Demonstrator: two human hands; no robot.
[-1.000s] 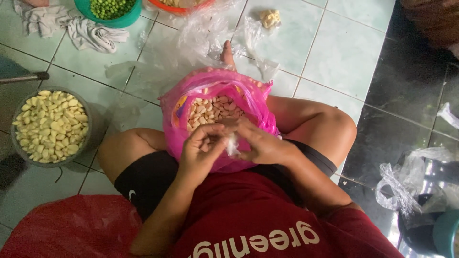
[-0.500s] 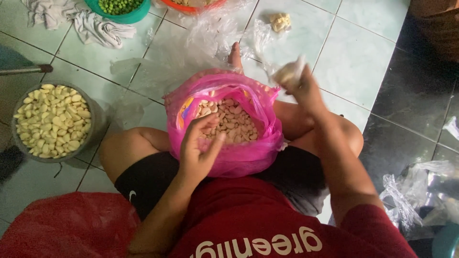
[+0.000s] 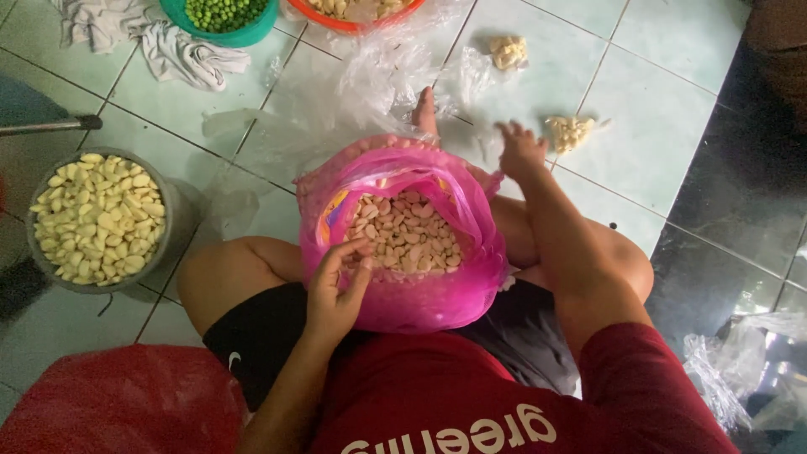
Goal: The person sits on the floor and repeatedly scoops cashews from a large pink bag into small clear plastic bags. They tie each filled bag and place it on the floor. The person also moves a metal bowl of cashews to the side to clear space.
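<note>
Nearest the camera, a person in a red shirt (image 3: 437,403) and black shorts (image 3: 252,336) sits cross-legged on a tiled floor (image 3: 639,126). A pink plastic bag (image 3: 420,286) rests in the lap between the knees, its mouth pulled wide, full of unpeeled garlic cloves (image 3: 408,235).

The left hand (image 3: 334,290) sits at the near rim of the bag, fingers curled in a narrow grip with the fingertips touching the cloves at the edge; whether it pinches one is too small to tell.

The right hand (image 3: 521,150) reaches out past the far side of the bag, low over the floor, its grip wide with fingers spread and nothing in it. Just beside it lies a small heap of peels (image 3: 570,132) on the tiles.

To the left, near the knee, stands a grey metal bowl (image 3: 168,244) heaped with peeled pale cloves (image 3: 97,214).

Farther off lie crumpled clear plastic (image 3: 370,84), a second small heap (image 3: 508,52), a grey rag (image 3: 181,55), a green bowl of peas (image 3: 223,15) and an orange bowl (image 3: 361,13) at the top edge.
</note>
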